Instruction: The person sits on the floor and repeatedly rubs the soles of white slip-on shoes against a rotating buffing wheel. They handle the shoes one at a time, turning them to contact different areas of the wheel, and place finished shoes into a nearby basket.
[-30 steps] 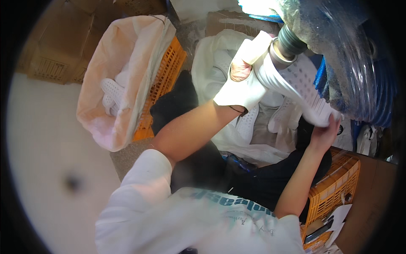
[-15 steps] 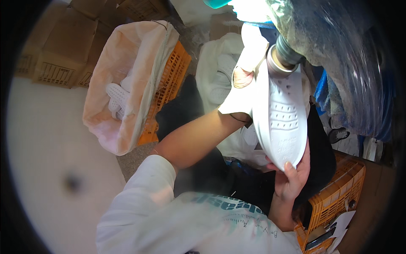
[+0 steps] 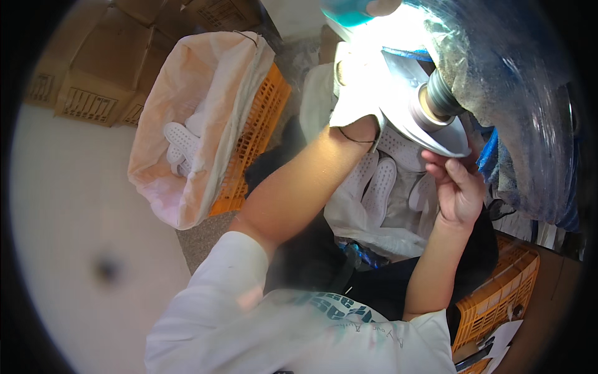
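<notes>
A white shoe sole (image 3: 453, 144) is tilted against a round, ringed machine head (image 3: 441, 96) with a pale collar. My right hand (image 3: 460, 190), bare, grips the sole's near end, thumb and fingers at its edge. My left hand (image 3: 364, 87), in a white glove or wrap, reaches to the sole's left side. Glare washes out its fingers, so their grip is hidden. Below the sole, several white perforated soles (image 3: 379, 190) lie in a white sack (image 3: 349, 215).
At the left, an orange crate (image 3: 252, 131) with a pale lining (image 3: 149, 149) holds more white soles (image 3: 180, 143). Cardboard boxes (image 3: 93, 81) stand behind it. Clear plastic sheeting (image 3: 523, 100) hangs at the right. Another orange crate (image 3: 498, 293) stands near my right side.
The sole has tipped away and up, so its patterned face no longer shows. My right hand has moved up and right with its near end. The sack of soles below shows more.
</notes>
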Demonstrator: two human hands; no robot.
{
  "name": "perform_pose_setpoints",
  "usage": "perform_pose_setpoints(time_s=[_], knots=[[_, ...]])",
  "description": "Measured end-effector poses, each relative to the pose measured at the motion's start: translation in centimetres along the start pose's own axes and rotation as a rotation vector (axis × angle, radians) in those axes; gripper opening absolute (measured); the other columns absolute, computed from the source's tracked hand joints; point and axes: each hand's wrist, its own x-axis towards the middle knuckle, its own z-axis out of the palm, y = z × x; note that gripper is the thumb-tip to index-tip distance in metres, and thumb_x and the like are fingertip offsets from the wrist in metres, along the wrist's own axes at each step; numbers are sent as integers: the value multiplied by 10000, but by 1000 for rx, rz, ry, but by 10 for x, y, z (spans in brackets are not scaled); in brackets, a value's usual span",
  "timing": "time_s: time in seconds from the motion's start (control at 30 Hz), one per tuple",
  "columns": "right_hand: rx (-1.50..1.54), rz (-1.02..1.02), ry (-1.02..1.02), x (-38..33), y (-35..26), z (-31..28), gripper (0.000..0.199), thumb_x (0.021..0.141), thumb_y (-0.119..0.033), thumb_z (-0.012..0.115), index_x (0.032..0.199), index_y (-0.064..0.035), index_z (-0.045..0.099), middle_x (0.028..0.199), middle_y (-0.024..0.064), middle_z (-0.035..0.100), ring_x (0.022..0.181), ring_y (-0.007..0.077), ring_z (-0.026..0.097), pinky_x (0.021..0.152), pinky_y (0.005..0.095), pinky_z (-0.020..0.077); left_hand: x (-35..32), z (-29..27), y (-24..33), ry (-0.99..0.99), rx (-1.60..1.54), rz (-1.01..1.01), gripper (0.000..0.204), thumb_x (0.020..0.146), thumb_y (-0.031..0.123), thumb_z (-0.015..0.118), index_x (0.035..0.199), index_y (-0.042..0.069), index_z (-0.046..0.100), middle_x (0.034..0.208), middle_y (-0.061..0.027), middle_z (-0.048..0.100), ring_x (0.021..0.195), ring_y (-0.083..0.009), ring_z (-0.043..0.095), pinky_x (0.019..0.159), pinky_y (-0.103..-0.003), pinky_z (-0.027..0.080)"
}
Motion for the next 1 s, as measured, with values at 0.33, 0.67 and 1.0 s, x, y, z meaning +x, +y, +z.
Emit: perform_pose_setpoints(time_s=[0.33,0.67,1.0], knots=[[25,15,-62,28,16,12,356,808,99,650,1146,151,551,991,281,670,825,386,708,669,354,642,17,-31,2,218,235,223,273,939,274,592,1057,31,634,940,-65,671,842,-156,659,764,-286,525],[-113,3,-93,-11,32,42,675,836,-114,716,1377,102,375,1112,193,647,895,311,703,640,295,615,-11,-57,11,254,780,174,235,972,168,545,1157,31,595,987,-80,652,880,-158,644,739,-295,546],[-399,227,264,-146,-41,4,790,702,-101,557,1399,179,311,1266,307,541,1112,329,621,993,358,478,-47,-18,-8,-147,-263,-206,416,970,257,567,1304,25,482,1202,-100,593,1036,-211,622,861,-345,543]])
